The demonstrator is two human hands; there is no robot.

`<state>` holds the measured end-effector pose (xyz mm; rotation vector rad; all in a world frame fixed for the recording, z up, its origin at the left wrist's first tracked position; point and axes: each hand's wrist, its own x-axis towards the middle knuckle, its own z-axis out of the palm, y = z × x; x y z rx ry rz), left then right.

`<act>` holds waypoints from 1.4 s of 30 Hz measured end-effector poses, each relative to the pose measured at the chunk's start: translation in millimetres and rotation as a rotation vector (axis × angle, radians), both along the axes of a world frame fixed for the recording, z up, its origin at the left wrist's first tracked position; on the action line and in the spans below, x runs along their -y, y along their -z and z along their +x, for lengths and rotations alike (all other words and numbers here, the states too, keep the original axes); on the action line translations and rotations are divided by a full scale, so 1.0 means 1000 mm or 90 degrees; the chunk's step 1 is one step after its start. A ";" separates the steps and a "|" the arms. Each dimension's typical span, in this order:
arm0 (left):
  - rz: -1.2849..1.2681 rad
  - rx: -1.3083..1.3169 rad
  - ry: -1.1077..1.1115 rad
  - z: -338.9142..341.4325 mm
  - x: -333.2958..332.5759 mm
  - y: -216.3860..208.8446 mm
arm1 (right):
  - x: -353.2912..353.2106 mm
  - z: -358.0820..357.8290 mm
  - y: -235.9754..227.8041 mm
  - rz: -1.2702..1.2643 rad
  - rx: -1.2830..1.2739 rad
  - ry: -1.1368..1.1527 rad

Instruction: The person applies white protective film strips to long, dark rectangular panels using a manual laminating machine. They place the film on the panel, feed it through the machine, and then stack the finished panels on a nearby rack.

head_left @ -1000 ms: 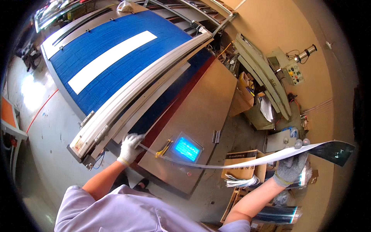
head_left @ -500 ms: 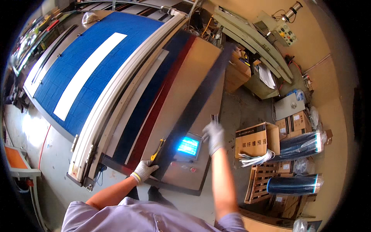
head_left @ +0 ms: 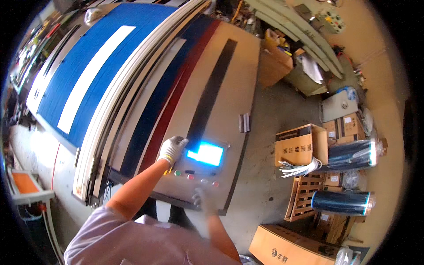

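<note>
Head view: we see the dark strip (head_left: 212, 88) lying along the metal panel (head_left: 240, 73), from beside the screen (head_left: 205, 153) toward the far edge. Our left hand (head_left: 172, 149) curls its fingers at the near end; we cannot tell whether they grip. Our right hand (head_left: 204, 201) blurs over the near edge, finger state indeterminate. Placement appears done; what remains is not shown

Beyond the screen (head_left: 205, 153), a hand could pass over the table (head_left: 244, 77) between the flat dark strip (head_left: 214, 84) and the table's right edge. A small metal block (head_left: 244, 123) (low, by the look of it) interrupts that edge right of the screen. Left of the screen, the left hand (head_left: 172, 149) takes up the gap; farther left, a long white beam (head_left: 126, 86) bars the way. Buttons (head_left: 191, 177) line the screen's near side.
</note>
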<state>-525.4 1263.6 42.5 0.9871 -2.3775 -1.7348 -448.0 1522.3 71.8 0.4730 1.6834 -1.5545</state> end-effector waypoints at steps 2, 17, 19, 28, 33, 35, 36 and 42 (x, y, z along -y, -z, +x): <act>-0.223 0.049 -0.011 0.051 0.005 -0.007 | -0.012 0.001 0.026 0.008 -0.022 0.027; -0.052 0.142 -0.083 0.186 0.042 -0.015 | 0.095 0.000 0.042 -0.055 -0.219 -0.301; 0.263 0.082 -0.085 0.192 0.018 -0.056 | 0.119 -0.002 0.053 -0.167 -0.206 -0.226; 0.111 0.143 0.270 0.234 -0.077 -0.045 | 0.105 -0.123 -0.026 -0.397 0.066 0.039; -0.027 0.165 0.436 0.217 -0.117 -0.038 | 0.048 -0.149 -0.068 -0.372 -0.110 0.036; -0.073 0.076 0.426 0.229 -0.126 -0.007 | 0.044 -0.137 -0.063 -0.375 -0.101 0.050; -0.044 0.185 0.455 0.217 -0.123 -0.043 | 0.042 -0.130 -0.056 -0.376 -0.093 0.059; -0.079 0.217 0.304 0.247 -0.071 -0.051 | 0.065 -0.094 0.023 -0.342 0.091 0.093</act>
